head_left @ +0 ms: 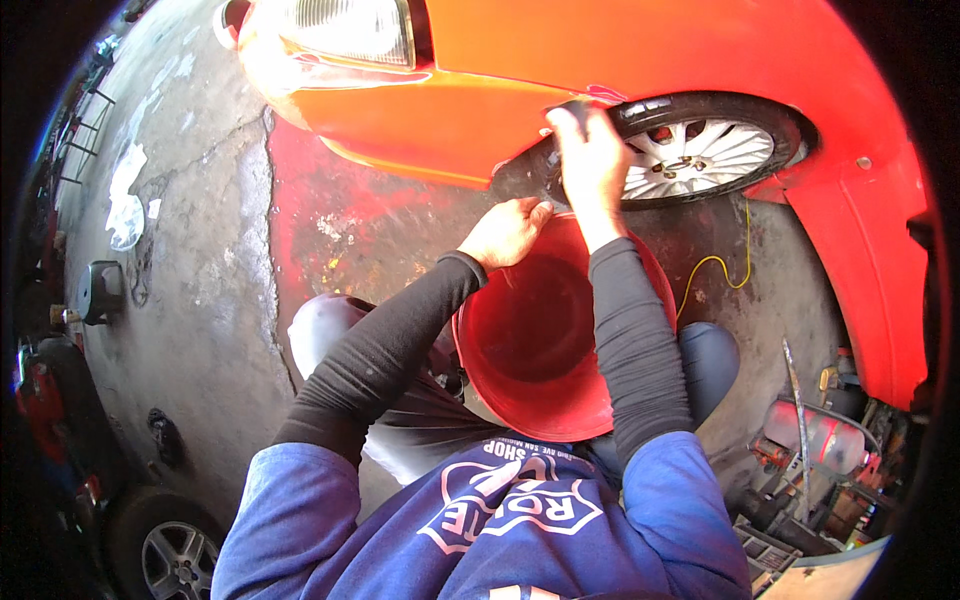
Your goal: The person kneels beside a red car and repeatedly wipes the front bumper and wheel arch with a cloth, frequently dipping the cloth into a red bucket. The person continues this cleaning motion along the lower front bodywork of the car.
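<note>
My right hand [592,165] is closed round a small dark block-like piece [574,112], pressed to the orange-red car fender [480,120] at the front of the wheel arch. Its exact kind does not show, as my fingers cover most of it. My left hand [505,232] is closed at the far rim of a round red tub [600,400], with the thumb lying along the edge. The tub stands between my knees, tilted a little, and its inside looks dark. Just right of my right hand is the car's wheel [700,155], with a black tyre and silver spokes.
A yellow cord [712,262] runs over the stained concrete below the wheel. Tools and a clear red-tinted bottle [815,440] lie at the lower right. A loose wheel [175,555] is at the lower left, a black stool-like object [102,292] further up.
</note>
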`<action>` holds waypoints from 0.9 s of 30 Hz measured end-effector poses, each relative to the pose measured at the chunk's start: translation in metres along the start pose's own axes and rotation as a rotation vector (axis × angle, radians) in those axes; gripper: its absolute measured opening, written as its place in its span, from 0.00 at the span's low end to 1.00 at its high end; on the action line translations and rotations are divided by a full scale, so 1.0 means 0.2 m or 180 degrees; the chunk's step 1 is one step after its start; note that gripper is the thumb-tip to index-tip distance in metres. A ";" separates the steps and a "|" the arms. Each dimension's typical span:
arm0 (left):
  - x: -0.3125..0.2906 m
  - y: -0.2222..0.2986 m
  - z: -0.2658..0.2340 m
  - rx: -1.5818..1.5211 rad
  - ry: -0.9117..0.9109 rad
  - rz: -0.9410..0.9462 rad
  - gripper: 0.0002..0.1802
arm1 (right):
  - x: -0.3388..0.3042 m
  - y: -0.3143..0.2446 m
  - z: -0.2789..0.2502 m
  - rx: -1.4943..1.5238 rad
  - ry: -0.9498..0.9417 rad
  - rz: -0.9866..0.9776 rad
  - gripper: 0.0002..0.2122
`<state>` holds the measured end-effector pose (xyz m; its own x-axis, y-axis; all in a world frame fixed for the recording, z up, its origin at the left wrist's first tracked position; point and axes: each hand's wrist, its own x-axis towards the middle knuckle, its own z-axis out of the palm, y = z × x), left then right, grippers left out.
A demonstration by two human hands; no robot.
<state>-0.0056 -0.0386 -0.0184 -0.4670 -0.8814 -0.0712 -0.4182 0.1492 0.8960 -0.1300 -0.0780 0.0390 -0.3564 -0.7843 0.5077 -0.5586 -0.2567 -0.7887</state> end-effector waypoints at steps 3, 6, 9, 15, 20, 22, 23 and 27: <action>0.01 0.00 0.00 0.0031 -0.0053 0.0247 0.24 | -0.04 0.03 0.06 0.0608 0.0097 0.0183 0.14; 0.02 -0.02 -0.02 0.0313 -0.0302 0.0468 0.22 | -0.05 0.04 0.07 -0.1000 -0.0801 0.0112 0.18; 0.01 -0.02 -0.01 -0.0019 -0.0048 0.0284 0.23 | -0.05 0.03 0.00 -0.0439 -0.0567 0.0265 0.19; 0.02 0.01 -0.01 0.0123 -0.0189 0.0171 0.23 | 0.03 -0.01 -0.07 0.0180 0.0439 0.0012 0.14; 0.01 0.03 -0.03 0.0474 -0.0375 0.0508 0.21 | -0.02 -0.07 0.07 -0.0379 -0.0573 0.0309 0.09; -0.01 0.02 -0.02 0.0230 -0.0080 0.0361 0.20 | -0.03 -0.08 0.09 -0.0031 -0.0292 0.0393 0.10; -0.02 0.02 -0.02 -0.0056 0.0013 0.0211 0.20 | -0.04 -0.08 0.10 0.0304 0.0135 0.0466 0.10; -0.01 0.01 -0.02 0.0464 -0.0162 0.0611 0.24 | -0.03 -0.08 0.09 0.0314 -0.0760 0.0636 0.14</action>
<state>-0.0021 -0.0375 -0.0151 -0.5859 -0.8074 0.0688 -0.4244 0.3781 0.8228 -0.1057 -0.0800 0.0430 -0.2593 -0.9320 0.2531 -0.4158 -0.1288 -0.9003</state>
